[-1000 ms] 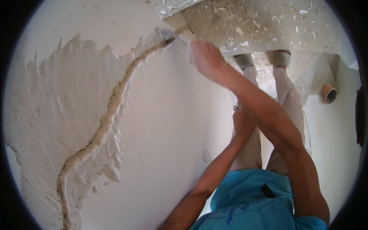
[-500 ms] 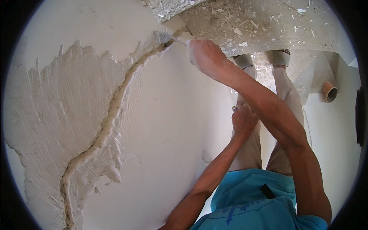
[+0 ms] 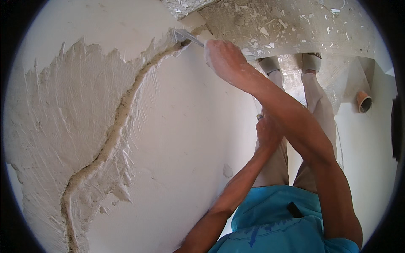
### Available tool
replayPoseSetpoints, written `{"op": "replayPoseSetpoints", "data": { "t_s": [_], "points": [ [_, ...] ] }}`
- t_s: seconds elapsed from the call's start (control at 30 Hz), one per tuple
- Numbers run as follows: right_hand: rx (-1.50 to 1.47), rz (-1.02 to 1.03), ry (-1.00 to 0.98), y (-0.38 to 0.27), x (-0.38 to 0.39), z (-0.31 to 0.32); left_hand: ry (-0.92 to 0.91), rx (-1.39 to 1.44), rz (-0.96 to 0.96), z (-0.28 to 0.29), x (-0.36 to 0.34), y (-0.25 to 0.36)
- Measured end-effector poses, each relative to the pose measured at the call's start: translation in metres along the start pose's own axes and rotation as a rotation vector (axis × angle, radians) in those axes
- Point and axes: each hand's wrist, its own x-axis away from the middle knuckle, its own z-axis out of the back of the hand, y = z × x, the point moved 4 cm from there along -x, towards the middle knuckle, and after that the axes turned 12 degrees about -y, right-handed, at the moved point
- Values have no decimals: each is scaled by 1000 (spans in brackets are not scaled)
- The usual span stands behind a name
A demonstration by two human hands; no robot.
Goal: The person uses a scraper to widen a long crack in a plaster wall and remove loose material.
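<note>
My right hand [image 3: 225, 61], dusted white, is closed round the handle of a scraper [image 3: 190, 37]. Its thin metal blade lies against the wall at the upper end of a long, jagged crack [image 3: 120, 116]. The crack is cut open as a sandy-brown groove running down to the lower left. Rough, scraped plaster [image 3: 84, 92] borders it on both sides. My left hand [image 3: 269, 133], with a ring on one finger, is curled closed in front of my leg, below my right forearm. What it holds, if anything, is hidden.
Smooth white wall [image 3: 181, 126] lies right of the crack. White plaster flakes [image 3: 263, 31] litter the dusty floor beyond my feet. An orange-brown pipe end [image 3: 363, 102] sticks out at the right.
My right hand and the scraper have shifted slightly up and left, and more of the blade's flat face shows. My left hand has barely moved.
</note>
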Motion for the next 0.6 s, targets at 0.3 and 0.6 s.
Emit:
{"op": "replayPoseSetpoints", "data": {
  "t_s": [0.3, 0.6],
  "points": [
    [27, -27, 3, 1, -3, 6, -37, -96, 33, -2, -4, 0],
    [-16, 29, -34, -3, 6, 6, -32, -119, 15, -3, -8, -4]
  ]
}}
